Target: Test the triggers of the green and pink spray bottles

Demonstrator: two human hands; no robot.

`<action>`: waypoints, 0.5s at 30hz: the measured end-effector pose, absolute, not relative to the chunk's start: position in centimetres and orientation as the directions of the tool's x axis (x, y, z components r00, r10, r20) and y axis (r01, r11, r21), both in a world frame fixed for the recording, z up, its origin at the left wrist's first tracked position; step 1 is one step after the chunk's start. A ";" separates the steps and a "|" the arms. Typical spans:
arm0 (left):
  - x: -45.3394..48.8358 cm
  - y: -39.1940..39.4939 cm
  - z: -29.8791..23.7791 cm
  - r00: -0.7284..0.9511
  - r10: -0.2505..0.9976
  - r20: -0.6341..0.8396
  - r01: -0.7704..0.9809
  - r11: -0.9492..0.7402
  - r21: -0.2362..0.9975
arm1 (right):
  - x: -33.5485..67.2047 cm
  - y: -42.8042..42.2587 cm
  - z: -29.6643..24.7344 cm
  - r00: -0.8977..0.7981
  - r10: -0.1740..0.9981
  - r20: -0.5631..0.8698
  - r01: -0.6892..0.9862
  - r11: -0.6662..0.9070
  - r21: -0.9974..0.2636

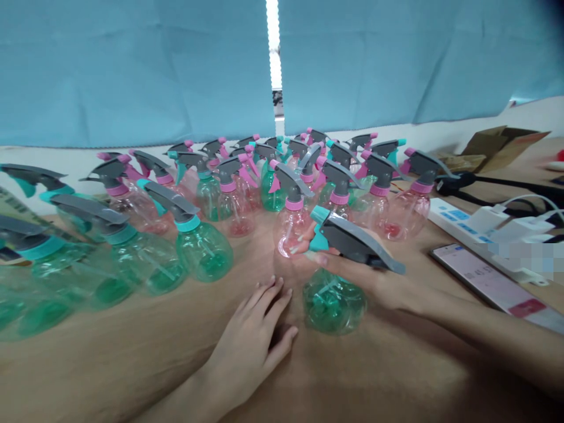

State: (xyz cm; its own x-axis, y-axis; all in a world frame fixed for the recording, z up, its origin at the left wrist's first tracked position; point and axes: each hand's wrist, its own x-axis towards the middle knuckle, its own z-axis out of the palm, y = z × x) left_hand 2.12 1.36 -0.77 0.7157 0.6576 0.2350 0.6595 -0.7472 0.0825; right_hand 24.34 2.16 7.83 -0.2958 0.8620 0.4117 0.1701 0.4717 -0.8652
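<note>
Right hand (368, 282): fingers (319, 257) clenched round the neck of the green spray bottle (333, 302), just under its grey trigger head (355, 238).
Bottle: upright at the front of the worktop (132, 358); whether its base touches, I cannot tell.
Left hand (253, 341): flat on the worktop just beside the bottle, fingers released, holding nothing.
Behind: crowded pink and green bottles; one pink bottle (291, 226) is near the fingertips.
Right side: phone (489, 282).
Doing it well: probably grip the neck, stay off the trigger, keep it vertical and clear of the crowd.
</note>
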 end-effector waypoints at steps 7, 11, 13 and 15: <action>2.1 1.3 -0.9 0.712 0.663 0.234 0.666 -0.742 0.075 | 24.0 2.0 8.2 -0.217 0.899 0.380 0.316 0.433 -0.844; 2.1 1.3 -0.9 0.715 0.662 0.224 0.666 -0.743 0.071 | 24.5 2.0 7.5 -0.218 0.907 0.361 0.298 0.414 -0.860; 2.1 1.4 -0.9 0.717 0.660 0.225 0.663 -0.745 0.071 | 24.9 2.1 6.8 -0.208 0.910 0.358 0.271 0.405 -0.873; 2.1 1.4 -0.9 0.716 0.659 0.229 0.662 -0.745 0.076 | 25.2 2.2 6.0 -0.215 0.923 0.320 0.260 0.370 -0.892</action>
